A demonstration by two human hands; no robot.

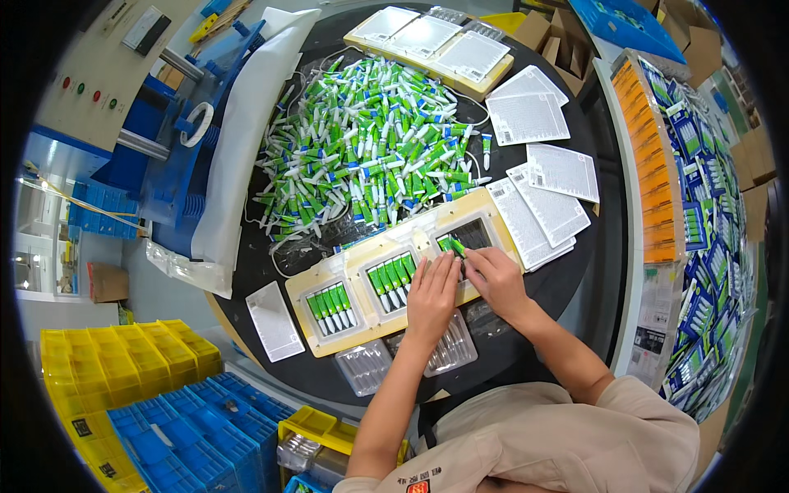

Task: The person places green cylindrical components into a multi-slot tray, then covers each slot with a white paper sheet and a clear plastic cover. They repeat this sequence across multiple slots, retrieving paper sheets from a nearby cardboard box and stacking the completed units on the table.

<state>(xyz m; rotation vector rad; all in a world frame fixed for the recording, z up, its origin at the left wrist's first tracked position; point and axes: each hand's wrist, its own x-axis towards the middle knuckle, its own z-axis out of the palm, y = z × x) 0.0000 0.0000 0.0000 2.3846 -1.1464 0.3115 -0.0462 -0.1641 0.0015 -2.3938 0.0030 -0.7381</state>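
A cream-coloured fixture [329,269] with three recessed clear blister trays lies across the near part of the round black table. The left recess holds a row of small green tubes with white caps [330,309], the middle one a similar row [392,280]. At the right recess, my right hand [499,284] is closed with its fingertips on a green tube [453,245]. My left hand [433,297] lies beside it, fingers stretched out over the edge between the middle and right recesses. What lies beneath its fingers is hidden.
Beyond the fixture is a large heap of loose tubes [370,148]. White printed cards [530,117] lie right, another fixture [472,85] at the far edge. Clear blister trays [364,367] sit near me. A blue press [177,148] stands left, crates [185,427] lower left, packed tubes [699,246] right.
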